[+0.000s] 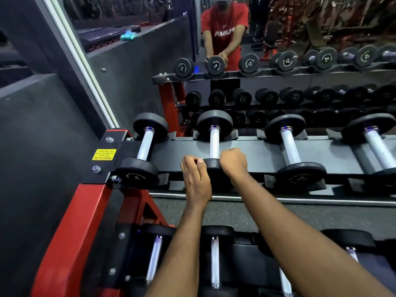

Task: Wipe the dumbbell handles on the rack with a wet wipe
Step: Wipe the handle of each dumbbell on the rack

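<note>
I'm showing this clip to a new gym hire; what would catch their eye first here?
The two hands at centre: the left hand and right hand clasp the near end of the second dumbbell from the left on the top tier of the rack. Behind, a mirror repeats the dumbbell row and shows a person in a red shirt. At left, the red frame and a yellow sticker stand out; no wipe shows.

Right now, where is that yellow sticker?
In the head view, the yellow sticker is at left, on the rack's black end plate, just left of the leftmost top-shelf dumbbell.
</note>
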A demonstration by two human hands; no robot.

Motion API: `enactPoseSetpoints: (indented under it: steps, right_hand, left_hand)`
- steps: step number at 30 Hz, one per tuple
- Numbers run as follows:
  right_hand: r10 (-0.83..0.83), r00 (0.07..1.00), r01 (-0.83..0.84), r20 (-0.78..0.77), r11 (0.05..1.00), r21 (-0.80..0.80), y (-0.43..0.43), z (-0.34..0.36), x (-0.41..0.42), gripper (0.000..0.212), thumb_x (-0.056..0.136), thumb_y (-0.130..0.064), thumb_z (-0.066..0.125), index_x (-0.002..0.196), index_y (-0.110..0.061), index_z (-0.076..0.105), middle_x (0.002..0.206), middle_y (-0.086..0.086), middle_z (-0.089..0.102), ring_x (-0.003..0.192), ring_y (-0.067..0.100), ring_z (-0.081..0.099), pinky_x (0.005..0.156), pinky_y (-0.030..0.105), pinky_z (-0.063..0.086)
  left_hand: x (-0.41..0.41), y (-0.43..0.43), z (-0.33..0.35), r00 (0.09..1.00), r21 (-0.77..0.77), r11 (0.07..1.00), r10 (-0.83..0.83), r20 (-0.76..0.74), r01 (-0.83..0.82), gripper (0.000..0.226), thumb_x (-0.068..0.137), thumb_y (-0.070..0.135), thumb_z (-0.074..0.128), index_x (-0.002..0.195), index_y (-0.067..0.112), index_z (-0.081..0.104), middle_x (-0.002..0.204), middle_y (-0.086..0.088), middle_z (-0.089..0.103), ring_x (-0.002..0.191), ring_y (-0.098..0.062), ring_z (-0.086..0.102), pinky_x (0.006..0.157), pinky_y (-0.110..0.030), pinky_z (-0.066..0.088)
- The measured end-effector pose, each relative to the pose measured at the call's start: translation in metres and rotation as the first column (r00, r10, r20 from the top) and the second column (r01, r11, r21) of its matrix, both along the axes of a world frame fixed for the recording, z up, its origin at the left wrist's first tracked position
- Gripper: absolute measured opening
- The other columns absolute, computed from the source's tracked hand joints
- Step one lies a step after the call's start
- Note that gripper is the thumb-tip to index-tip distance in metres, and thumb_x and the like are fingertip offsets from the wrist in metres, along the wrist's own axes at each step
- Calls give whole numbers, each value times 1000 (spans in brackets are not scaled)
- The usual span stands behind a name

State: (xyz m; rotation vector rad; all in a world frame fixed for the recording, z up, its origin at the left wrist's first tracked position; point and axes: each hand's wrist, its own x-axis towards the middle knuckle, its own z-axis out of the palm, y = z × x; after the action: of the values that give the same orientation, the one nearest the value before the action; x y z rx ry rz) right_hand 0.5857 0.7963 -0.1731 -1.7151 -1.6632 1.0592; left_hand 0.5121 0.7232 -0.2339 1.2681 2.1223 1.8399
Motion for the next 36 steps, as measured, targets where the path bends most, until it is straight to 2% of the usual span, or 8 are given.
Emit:
enactPoseSetpoints:
  steps: [3, 7, 14, 19, 21, 26, 32, 36]
  right_hand:
    - [13, 1000, -14, 14, 998, 56, 0, -3, 1, 28, 90, -14, 43, 101, -1, 66, 110, 22, 66, 99, 38, 59, 71, 29, 36]
    - [-72, 995, 46, 66, 941, 336, -19, -4, 3, 31, 97, -19, 38, 75, -10, 58, 88, 18, 68, 72, 32, 52, 64, 30, 32]
    - [22, 999, -25, 37, 995, 98, -2, -5, -1, 31, 91, -14, 40, 98, 0, 66, 109, 23, 66, 101, 40, 58, 81, 35, 43]
    - [-5, 988, -67, 157, 889, 453, -21, -4, 1, 29, 95, -20, 38, 71, -10, 53, 81, 19, 66, 75, 38, 58, 61, 35, 32]
    - [0, 989, -65, 145, 895, 441, -20, -4, 2, 29, 96, -20, 38, 72, -12, 52, 80, 18, 66, 71, 36, 52, 62, 34, 31]
    - [39, 999, -44, 30, 981, 190, -8, -7, 1, 34, 98, -19, 34, 98, -3, 64, 110, 22, 65, 99, 39, 57, 81, 36, 41]
    - [-42, 999, 23, 28, 871, 490, -23, -9, 0, 28, 97, -21, 38, 75, -10, 50, 68, 11, 58, 66, 33, 55, 58, 35, 35]
    - [-31, 993, 85, -117, 868, 489, -11, -6, 1, 24, 97, -18, 39, 78, -12, 52, 71, 11, 62, 70, 32, 56, 64, 38, 40]
  left_hand:
    - [1, 0, 0, 1000, 10, 1000, 16, -2, -16, 27, 96, 36, 30, 89, 12, 39, 89, -6, 48, 86, -19, 41, 80, -41, 38]
    - [1, 2, 0, 1000, 20, 999, 29, -1, -29, 26, 96, 35, 30, 88, 12, 40, 89, -8, 48, 86, -20, 40, 82, -45, 39]
    - [1, 0, 3, 999, 1, 1000, 27, -29, -27, 24, 97, 33, 29, 87, 14, 38, 87, -6, 47, 85, -17, 38, 81, -40, 37]
    - [1, 0, 3, 999, 1, 999, 35, -28, -35, 23, 97, 34, 29, 87, 15, 37, 87, -6, 47, 85, -16, 38, 80, -39, 37]
    - [2, 0, 3, 998, 11, 999, 43, -43, -43, 22, 97, 32, 30, 86, 15, 38, 87, -7, 47, 85, -18, 39, 80, -41, 37]
    - [1, 1, 3, 997, 13, 998, 54, -52, -53, 22, 97, 31, 30, 86, 15, 38, 87, -7, 47, 85, -21, 40, 81, -43, 37]
    - [4, 2, 3, 994, -15, 995, 102, -37, -103, 23, 97, 34, 28, 86, 15, 36, 86, -8, 46, 86, -24, 41, 92, -46, 38]
    - [4, 0, 3, 994, -21, 995, 98, -49, -99, 21, 99, 33, 29, 87, 16, 36, 88, -7, 46, 88, -24, 41, 95, -50, 38]
